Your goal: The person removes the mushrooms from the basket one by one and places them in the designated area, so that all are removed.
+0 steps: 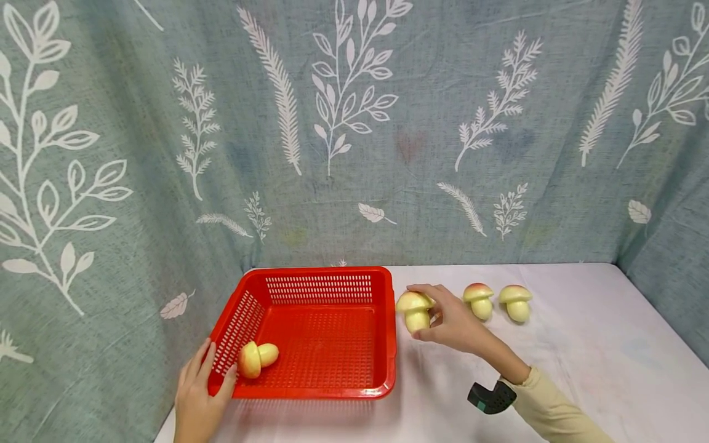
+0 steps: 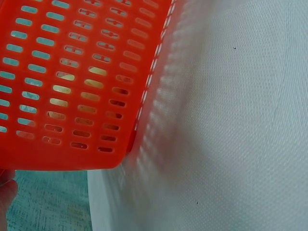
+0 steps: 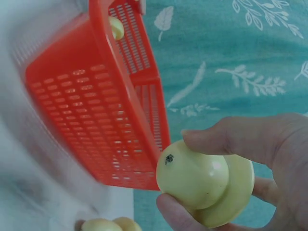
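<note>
Mushrooms are the items being moved into the red basket [image 1: 332,344], and the count stands at one of four. Head view: one mushroom in the basket [image 1: 257,358] lies on its side at the near left corner of the floor; the held mushroom [image 1: 415,311] is pinched between thumb and fingers of the right hand [image 1: 451,320], just beside the basket's right wall and not yet over the rim; two further mushrooms [image 1: 479,300] [image 1: 515,302] stand upright on the white table [image 1: 581,357], near each other and to the right of the hand. The left hand [image 1: 196,394] rests on the basket's near left corner with fingers laid fairly straight along the rim, steadying it rather than clasping it. Left wrist view: only the perforated basket wall [image 2: 72,86], the tabletop and a fingertip at the lower left edge are visible; pale patches behind the slots are probably the deposited mushroom. Right wrist view: the fingers [image 3: 240,137] and thumb grasp the mushroom cap [image 3: 204,180], stem pointing away from the palm, with the basket [image 3: 110,115] behind. Judged remaining: deposit of the held piece, then the two standing ones.
</note>
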A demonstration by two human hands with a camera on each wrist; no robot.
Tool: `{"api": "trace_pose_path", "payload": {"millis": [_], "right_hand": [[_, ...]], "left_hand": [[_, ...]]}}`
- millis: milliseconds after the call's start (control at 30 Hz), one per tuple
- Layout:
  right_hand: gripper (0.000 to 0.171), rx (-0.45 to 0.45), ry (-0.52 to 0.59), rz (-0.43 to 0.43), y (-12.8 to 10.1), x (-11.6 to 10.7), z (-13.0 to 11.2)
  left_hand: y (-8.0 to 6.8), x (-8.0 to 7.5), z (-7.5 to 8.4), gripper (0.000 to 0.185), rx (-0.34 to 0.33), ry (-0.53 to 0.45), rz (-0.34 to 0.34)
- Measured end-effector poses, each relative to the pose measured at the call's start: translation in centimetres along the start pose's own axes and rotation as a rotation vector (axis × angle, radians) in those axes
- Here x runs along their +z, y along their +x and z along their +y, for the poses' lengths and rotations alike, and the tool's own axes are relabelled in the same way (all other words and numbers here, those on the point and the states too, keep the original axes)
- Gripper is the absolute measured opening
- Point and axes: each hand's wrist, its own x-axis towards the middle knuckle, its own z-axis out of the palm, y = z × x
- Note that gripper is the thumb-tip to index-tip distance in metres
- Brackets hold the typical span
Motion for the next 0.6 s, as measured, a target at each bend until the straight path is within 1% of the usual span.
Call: {"api": "trace_pose_path", "payload": {"millis": [100,233,367,500,600], "right_hand": [[0.072,0.013,-0.002,0.018,-0.4,0.2,0.3],[0.073,0.015,-0.002,0.025,-0.7,0.7,0.8],[0.071,-0.012,0.030,0.018,-1.0,1.2,1.6],[0.072,-0.027,0.057,0.011,-1.3,1.7,2.4],[0.074,-0.018,0.071,0.015,-1.5,2.2,3.0]], "left_hand": [[-0.1,0.0,-0.1,0.064,0.019,-0.003,0.008],[-0.1,-0.1,0.0,0.063,0.020,0.003,0.008],[-0.1,-0.1,0.0,0.063,0.027,0.001,0.012],[-0.1,-0.1,-0.1,0.062,0.026,0.002,0.005],[0.0,-0.1,0.0,0.063,0.010,0.011,-0.015]]}}
